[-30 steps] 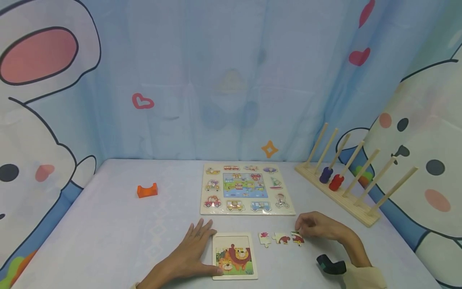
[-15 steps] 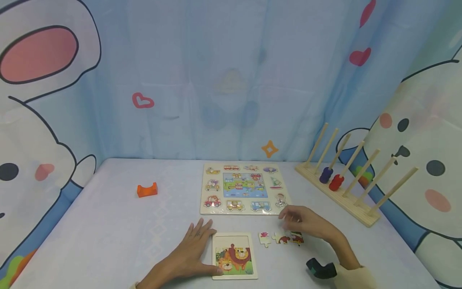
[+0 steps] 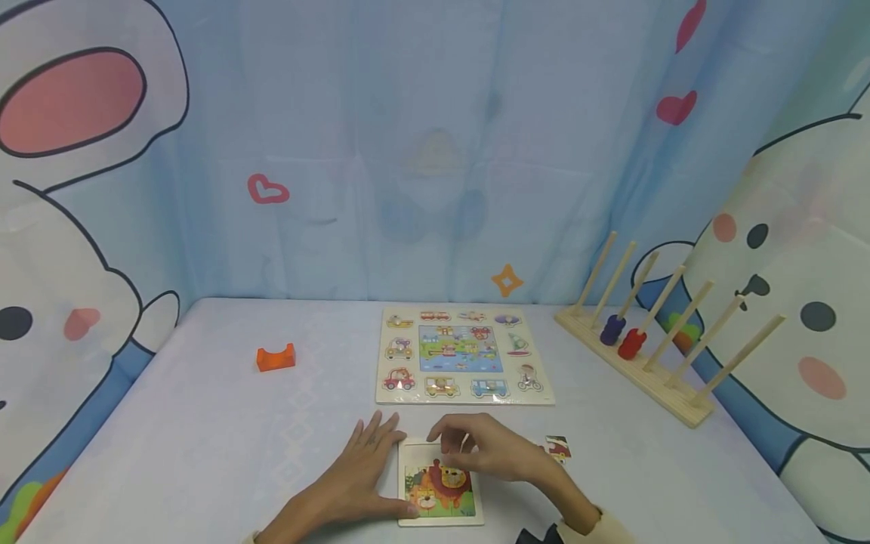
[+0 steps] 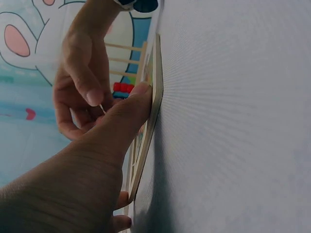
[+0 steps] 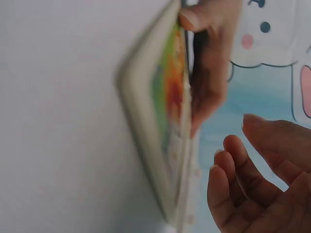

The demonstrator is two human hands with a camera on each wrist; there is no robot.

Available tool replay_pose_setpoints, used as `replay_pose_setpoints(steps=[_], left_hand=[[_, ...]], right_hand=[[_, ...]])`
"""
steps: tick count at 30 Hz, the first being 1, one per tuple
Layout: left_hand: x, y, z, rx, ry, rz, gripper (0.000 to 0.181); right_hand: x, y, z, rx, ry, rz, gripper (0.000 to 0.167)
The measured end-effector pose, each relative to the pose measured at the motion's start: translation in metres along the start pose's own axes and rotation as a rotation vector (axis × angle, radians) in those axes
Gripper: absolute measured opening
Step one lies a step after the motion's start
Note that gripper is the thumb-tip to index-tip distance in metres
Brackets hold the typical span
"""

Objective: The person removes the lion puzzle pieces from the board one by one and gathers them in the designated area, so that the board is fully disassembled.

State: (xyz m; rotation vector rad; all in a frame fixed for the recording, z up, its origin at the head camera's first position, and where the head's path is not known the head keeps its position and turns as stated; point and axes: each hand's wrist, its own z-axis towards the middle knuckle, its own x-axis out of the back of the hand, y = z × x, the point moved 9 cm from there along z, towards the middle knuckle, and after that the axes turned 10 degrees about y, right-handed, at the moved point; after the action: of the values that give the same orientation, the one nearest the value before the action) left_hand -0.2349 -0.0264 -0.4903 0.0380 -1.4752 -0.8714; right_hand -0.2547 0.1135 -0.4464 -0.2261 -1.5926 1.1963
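A small wooden lion puzzle (image 3: pixel 440 499) lies near the table's front, with a bare strip at its top. My left hand (image 3: pixel 356 472) rests along its left edge, fingers spread, thumb on the lower left corner. Over the upper part of the puzzle is my right hand (image 3: pixel 492 446), fingers bent. In the left wrist view a thin pale edge, apparently a puzzle piece (image 4: pixel 102 109), shows at the right thumb's tip; its picture is hidden. Another puzzle piece (image 3: pixel 559 447) lies right of the right wrist. The spots between it and the puzzle are mostly covered by that hand.
A vehicle peg puzzle board (image 3: pixel 465 389) lies behind the hands. At the back right stands a wooden peg rack (image 3: pixel 662 381) with blue beads (image 3: pixel 612 330) and red beads (image 3: pixel 632 344). An orange block (image 3: pixel 276 359) sits at the left.
My right hand has moved left from the loose pieces to above the lion puzzle, its forearm covering most of them. The left hand has stayed in place.
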Motion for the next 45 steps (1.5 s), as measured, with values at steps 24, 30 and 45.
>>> replay_pose_setpoints(steps=[24,30,45], left_hand=[[-0.001,0.000,-0.001,0.000,-0.013,0.001,0.101],[0.000,0.000,-0.001,-0.008,-0.008,-0.005,0.100],[-0.001,0.000,-0.001,0.005,-0.014,-0.002,0.100]], right_hand=[[-0.031,0.011,0.001,-0.008,-0.060,-0.061,0.017],[-0.033,0.011,0.000,0.001,-0.068,-0.078,0.018],[-0.034,0.010,0.001,0.029,-0.049,-0.108,0.018]])
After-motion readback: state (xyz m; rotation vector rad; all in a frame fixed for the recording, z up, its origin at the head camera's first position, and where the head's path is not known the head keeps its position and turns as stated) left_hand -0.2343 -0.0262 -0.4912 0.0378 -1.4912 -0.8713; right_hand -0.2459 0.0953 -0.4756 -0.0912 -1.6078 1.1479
